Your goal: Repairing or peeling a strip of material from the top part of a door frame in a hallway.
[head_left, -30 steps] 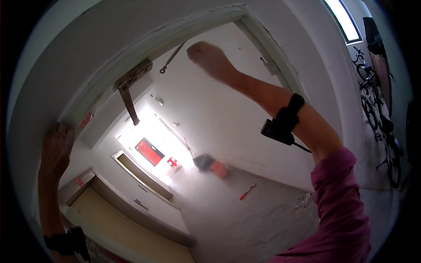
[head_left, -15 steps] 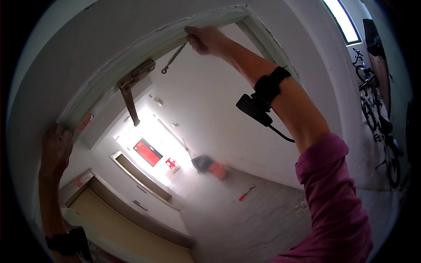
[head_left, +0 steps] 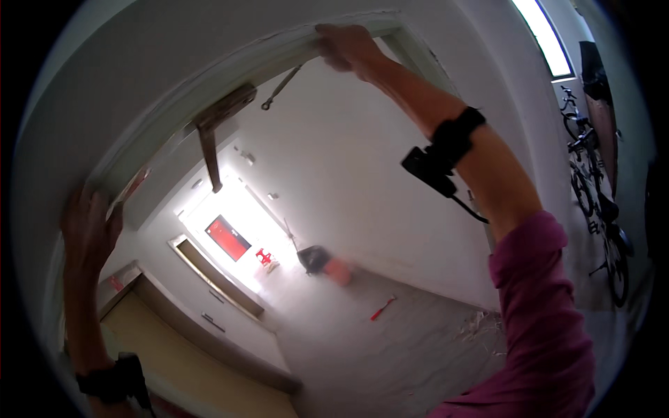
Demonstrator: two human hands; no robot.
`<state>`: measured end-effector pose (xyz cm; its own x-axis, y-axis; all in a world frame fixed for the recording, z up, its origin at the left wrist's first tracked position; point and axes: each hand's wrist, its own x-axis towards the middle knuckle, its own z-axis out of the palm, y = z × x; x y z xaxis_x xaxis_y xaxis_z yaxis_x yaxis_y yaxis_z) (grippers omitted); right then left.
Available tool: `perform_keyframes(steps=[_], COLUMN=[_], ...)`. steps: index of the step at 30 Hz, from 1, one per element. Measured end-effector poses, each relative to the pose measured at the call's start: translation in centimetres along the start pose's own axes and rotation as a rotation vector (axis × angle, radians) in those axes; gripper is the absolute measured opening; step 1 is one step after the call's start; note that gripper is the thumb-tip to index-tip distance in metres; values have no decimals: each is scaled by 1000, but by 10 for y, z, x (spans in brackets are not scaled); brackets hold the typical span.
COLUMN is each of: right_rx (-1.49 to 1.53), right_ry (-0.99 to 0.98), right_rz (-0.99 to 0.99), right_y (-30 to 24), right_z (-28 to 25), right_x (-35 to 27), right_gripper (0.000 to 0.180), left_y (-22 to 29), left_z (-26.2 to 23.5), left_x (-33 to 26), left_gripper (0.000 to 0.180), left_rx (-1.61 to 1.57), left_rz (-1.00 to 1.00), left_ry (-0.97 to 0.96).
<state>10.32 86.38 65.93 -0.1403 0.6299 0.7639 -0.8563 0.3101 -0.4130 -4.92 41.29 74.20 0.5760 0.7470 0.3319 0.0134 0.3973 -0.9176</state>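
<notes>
The white door frame [head_left: 230, 73] is arching across the top of the view, curving from the left side up to the far right corner, and the pale wall around it is filling most of the scene. Beyond the opening a grey floor [head_left: 390, 348] is stretching away toward a bright far wall carrying a red sign [head_left: 227, 237]. On the far right two bicycles [head_left: 592, 188] are leaning by the wall under a window.

The right arm, in a magenta sleeve [head_left: 540, 313], is reaching up from the lower right, wearing a black wrist strap with a small device [head_left: 439, 157]. The right hand [head_left: 348, 47] is pressing against the top bar of the frame near its right corner; its fingers are curling onto the bar, though blur is hiding whether they are pinching anything. Just left of that hand a thin metal hook rod [head_left: 281, 87] is hanging down from the bar.

Further left a brown door closer [head_left: 216, 115] is sitting under the bar, its arm pointing down.

The left hand [head_left: 89, 230] is gripping the left upright of the frame, fingers spread and wrapping its edge, a black strap [head_left: 104, 382] showing on that wrist.

A dark bucket [head_left: 313, 259] and a small red tool [head_left: 383, 308] are lying on the floor, well apart from both hands.
</notes>
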Motion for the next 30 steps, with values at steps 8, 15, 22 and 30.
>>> perform_keyframes(steps=[8,15,22,30], right_rx=[-787,-728,-624,-583], right_ry=[-313,-211,-74,-98], right_rz=[-638,-1538,-1761,-1831], right_y=[7,1,7,8], right_z=[40,129,175,189], right_x=[-61,-90,-69,-58], right_gripper=[21,34,34,11], left_y=[15,9,12,23], left_z=[-12,-29,-32,-33], left_x=[32,35,40,39], left_gripper=[16,12,15,17], left_rx=[64,40,-15,-1], left_rz=[-29,128,93,-13], left_ry=[-143,-104,-240,-148])
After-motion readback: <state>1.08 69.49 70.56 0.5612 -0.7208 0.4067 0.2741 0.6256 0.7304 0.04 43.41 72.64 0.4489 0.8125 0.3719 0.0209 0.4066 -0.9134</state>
